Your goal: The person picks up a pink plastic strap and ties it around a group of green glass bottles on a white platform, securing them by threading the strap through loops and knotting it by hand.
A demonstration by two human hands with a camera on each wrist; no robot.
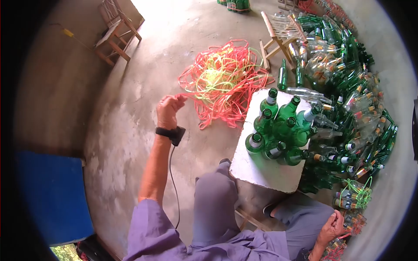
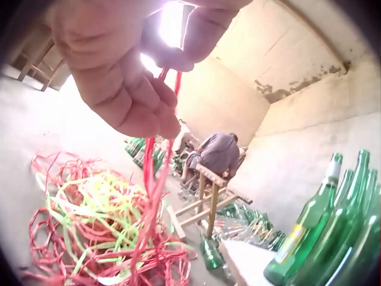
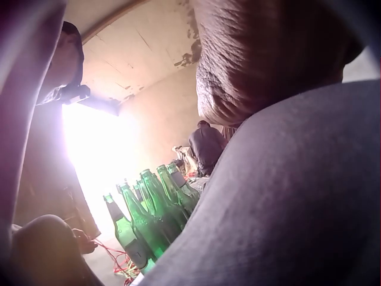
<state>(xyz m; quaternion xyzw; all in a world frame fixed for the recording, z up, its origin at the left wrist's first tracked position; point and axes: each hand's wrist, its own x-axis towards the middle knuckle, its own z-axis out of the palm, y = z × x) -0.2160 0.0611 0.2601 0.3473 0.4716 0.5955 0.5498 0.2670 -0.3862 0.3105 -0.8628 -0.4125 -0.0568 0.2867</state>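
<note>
My left hand (image 1: 170,108) is raised in front of me, left of the bottles. In the left wrist view its thumb and fingers pinch thin red plastic straps (image 2: 150,170), which hang down toward a tangled pile of red and yellow-green straps (image 1: 222,82) on the floor. A tight group of green glass bottles (image 1: 283,124) stands upright on a white-topped stand (image 1: 248,161) before my knees. Over at the lower right, my right hand (image 1: 332,227) rests at my thigh with loosely curled fingers; the right wrist view shows only its heel (image 3: 262,65), and its fingertips are hidden.
A large heap of green and clear bottles (image 1: 344,100) covers the floor along the right wall. Near it stands a wooden folding stool (image 1: 278,37). A wooden chair (image 1: 115,37) is at the back left, a blue panel (image 1: 52,195) at the lower left. Another person (image 2: 220,156) sits farther back.
</note>
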